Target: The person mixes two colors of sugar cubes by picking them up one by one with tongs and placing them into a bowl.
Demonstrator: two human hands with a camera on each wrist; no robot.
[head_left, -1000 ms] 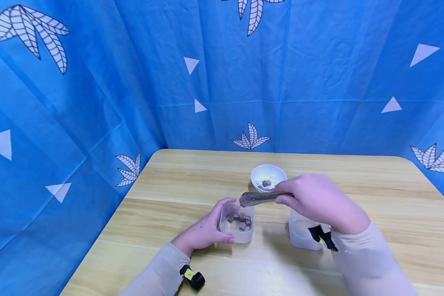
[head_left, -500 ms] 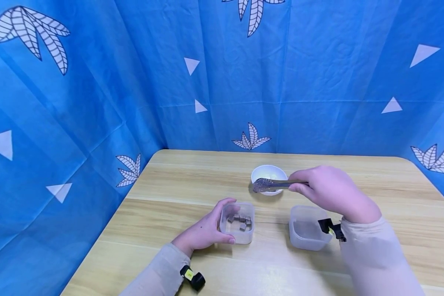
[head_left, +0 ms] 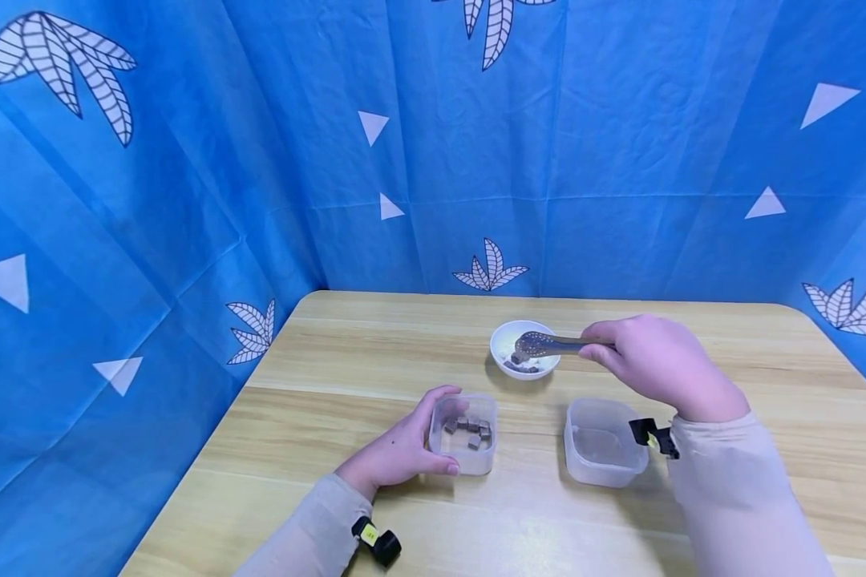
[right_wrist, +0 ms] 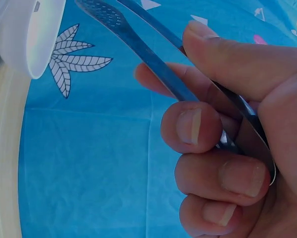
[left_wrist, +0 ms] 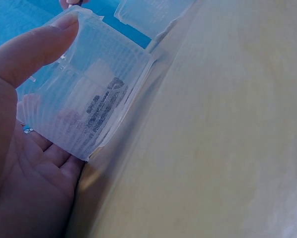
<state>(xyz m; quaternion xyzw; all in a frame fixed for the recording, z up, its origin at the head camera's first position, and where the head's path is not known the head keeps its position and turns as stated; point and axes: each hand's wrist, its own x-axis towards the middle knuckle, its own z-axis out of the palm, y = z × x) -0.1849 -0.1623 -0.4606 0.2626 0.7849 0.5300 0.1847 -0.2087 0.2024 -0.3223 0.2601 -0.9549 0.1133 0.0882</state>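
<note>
My left hand point(head_left: 404, 449) grips a clear plastic container point(head_left: 482, 463) by its left side, thumb in front and fingers behind. Several small brown cubes point(head_left: 474, 442) lie on its bottom. In the left wrist view, the thumb presses the wall of the container point(left_wrist: 123, 49). My right hand point(head_left: 657, 357) holds metal tongs point(head_left: 559, 345) with perforated tips, fingers curled round the handle. Their tips are over a white bowl point(head_left: 499, 361), close to a brown cube point(head_left: 515, 358); whether they pinch it cannot be told. In the right wrist view, the tong arms point(right_wrist: 153, 62) stand apart.
Below the right hand stands a second clear container point(head_left: 599, 473) with no cubes visible inside. The bowl also holds white pieces and other brown cubes point(head_left: 527, 369). A blue patterned cloth point(head_left: 433, 160) hangs behind the wooden table point(head_left: 361, 353).
My right hand and the tongs have moved from above the left container back and rightward to the bowl. The second container is now uncovered from behind the hand. My left hand has stayed put.
</note>
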